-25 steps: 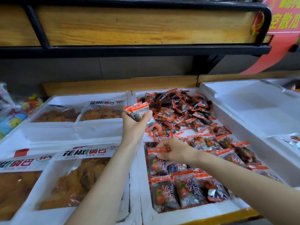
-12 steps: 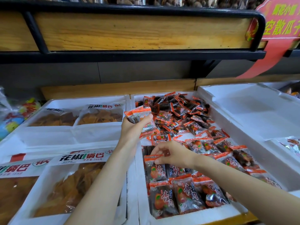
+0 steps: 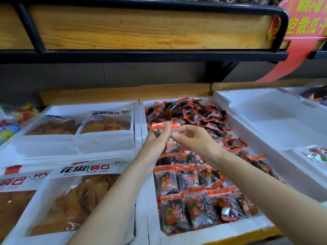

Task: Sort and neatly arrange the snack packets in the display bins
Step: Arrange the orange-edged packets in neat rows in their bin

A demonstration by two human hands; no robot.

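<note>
left grip [image 3: 158, 138] grasps packet stack [image 3: 165, 125] | right grip [image 3: 193, 138] pinches one packet [image 3: 172, 145] against it | risk: slick wrappers slide, stack spills onto tidy rows [image 3: 194, 206] in bin [image 3: 194, 236]

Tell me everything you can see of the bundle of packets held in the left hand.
The bundle is a few small clear-plastic packets with orange-red sealed ends and dark contents, gripped upright in the left hand above the white foam bin. The right hand pinches one lower packet against its near side.
</note>
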